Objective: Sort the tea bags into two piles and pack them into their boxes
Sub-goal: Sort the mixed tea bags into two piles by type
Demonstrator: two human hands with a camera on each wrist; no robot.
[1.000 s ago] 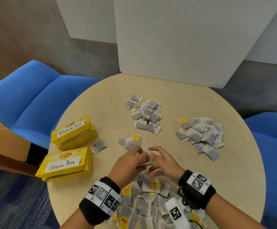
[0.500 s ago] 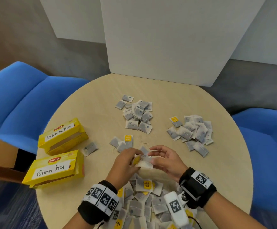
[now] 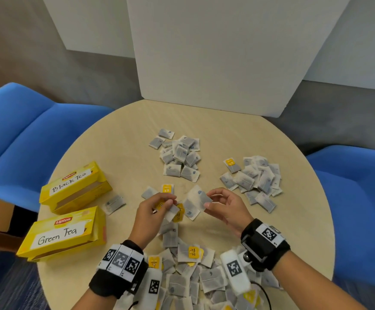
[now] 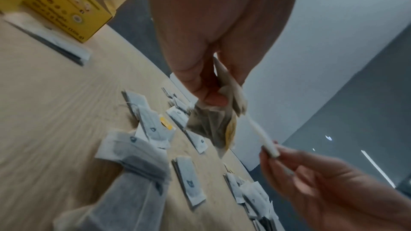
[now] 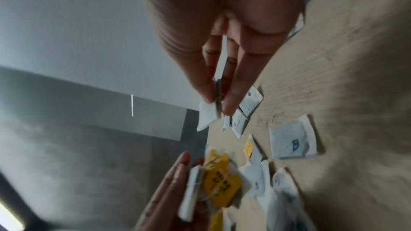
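Note:
Over the middle of the round table (image 3: 119, 139), my left hand (image 3: 159, 205) pinches tea bags with a yellow tag (image 3: 175, 212) (image 4: 213, 126) (image 5: 217, 185). My right hand (image 3: 213, 201) (image 5: 219, 101) pinches another tea bag (image 3: 196, 198) (image 5: 208, 115) by its corner, just apart from the left one. A sorted pile (image 3: 180, 155) lies at the far centre and a second pile (image 3: 254, 180) at the far right. The unsorted heap (image 3: 193, 274) lies near me between my wrists. The Black Tea box (image 3: 73, 186) and Green Tea box (image 3: 62, 233) lie at the left.
A loose tea bag (image 3: 114, 203) lies beside the boxes. Two more bags (image 3: 159, 191), one with a yellow tag, lie just beyond my left hand. Blue chairs (image 3: 25, 135) (image 3: 356, 198) flank the table. A white board (image 3: 215, 52) stands behind it.
My hands have drawn apart, each taking tea bags with it: the left keeps the yellow-tagged ones, the right has lifted its bag to the right. The head view has shifted slightly.

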